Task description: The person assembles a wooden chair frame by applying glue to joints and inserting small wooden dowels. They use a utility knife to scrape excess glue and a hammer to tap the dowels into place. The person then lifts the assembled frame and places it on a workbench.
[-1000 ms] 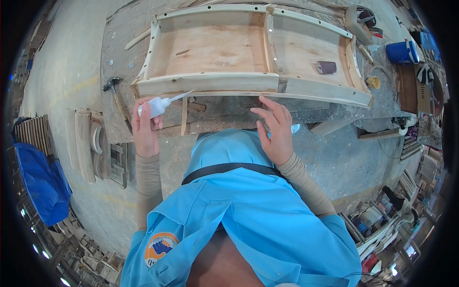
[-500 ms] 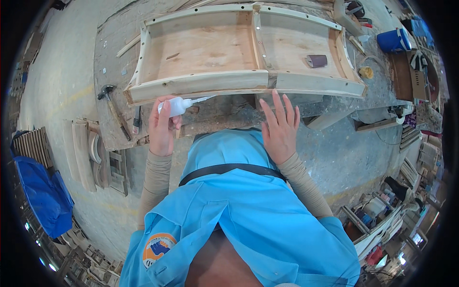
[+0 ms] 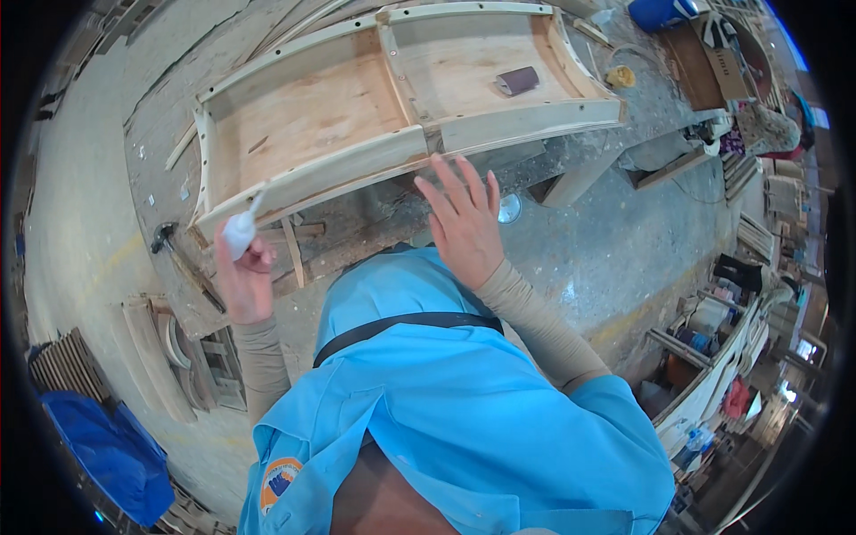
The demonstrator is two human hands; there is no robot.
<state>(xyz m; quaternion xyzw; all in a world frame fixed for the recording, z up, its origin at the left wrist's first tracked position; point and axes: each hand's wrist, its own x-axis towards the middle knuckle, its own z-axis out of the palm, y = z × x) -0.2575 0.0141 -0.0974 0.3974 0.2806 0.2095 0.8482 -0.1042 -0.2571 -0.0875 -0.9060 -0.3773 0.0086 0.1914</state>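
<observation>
A white squeeze bottle [image 3: 239, 234] with a long thin nozzle is gripped in my left hand [image 3: 246, 283], its tip pointing up by the near rail of a wooden frame. My right hand [image 3: 468, 223] holds nothing; its fingers are spread, their tips close to the frame's near edge by the middle divider. Whether they touch the wood I cannot tell. The pale wooden frame [image 3: 330, 171] is a shallow curved panel with two compartments and small dark holes along its rails. In its right compartment lies a brown roll, probably sandpaper [image 3: 517, 81].
A hammer [image 3: 189, 267] lies on the worktable [image 3: 152, 165] left of my left hand. Beyond the frame's right end sit a yellow lump [image 3: 621, 77] and a blue bucket [image 3: 662, 12]. Curved wooden pieces [image 3: 156, 357] and a blue sheet [image 3: 111, 455] are on the floor at left.
My view has turned, so the frame sits tilted and further left. The bottle in my left hand has swung from nearly level to nozzle up. My right hand stays open.
</observation>
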